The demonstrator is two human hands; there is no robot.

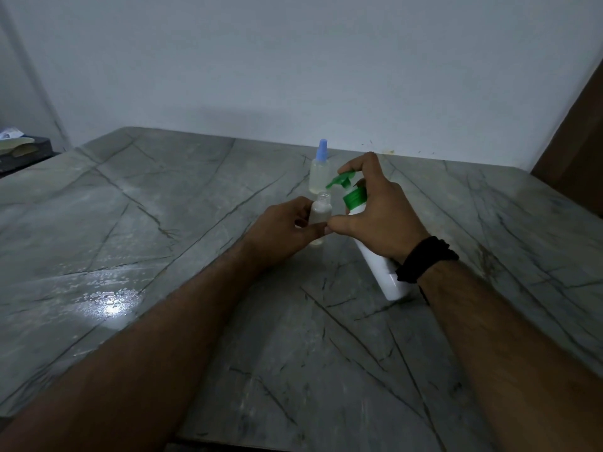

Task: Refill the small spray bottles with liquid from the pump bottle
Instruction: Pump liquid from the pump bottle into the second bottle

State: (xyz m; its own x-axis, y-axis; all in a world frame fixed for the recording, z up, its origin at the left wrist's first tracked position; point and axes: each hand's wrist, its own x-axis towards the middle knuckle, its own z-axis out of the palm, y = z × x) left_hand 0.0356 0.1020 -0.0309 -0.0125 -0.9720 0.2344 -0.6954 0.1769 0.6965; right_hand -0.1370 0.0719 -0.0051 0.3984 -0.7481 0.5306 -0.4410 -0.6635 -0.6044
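My left hand (280,233) grips a small clear bottle (320,214) with its cap off, held upright over the marble table (163,223). My right hand (378,210) holds a white pump bottle (381,269) with a green pump head (342,181), tilted left so the nozzle sits right above the open neck. One finger rests on top of the pump. Behind them stands a second small spray bottle (318,172) with a blue nozzle and pale liquid inside.
The grey veined table runs back to a white wall (293,60). A dark box with papers (23,148) sits off the far left edge. A brown panel (577,151) stands at the far right. A wet, shiny patch (111,301) lies on the near left.
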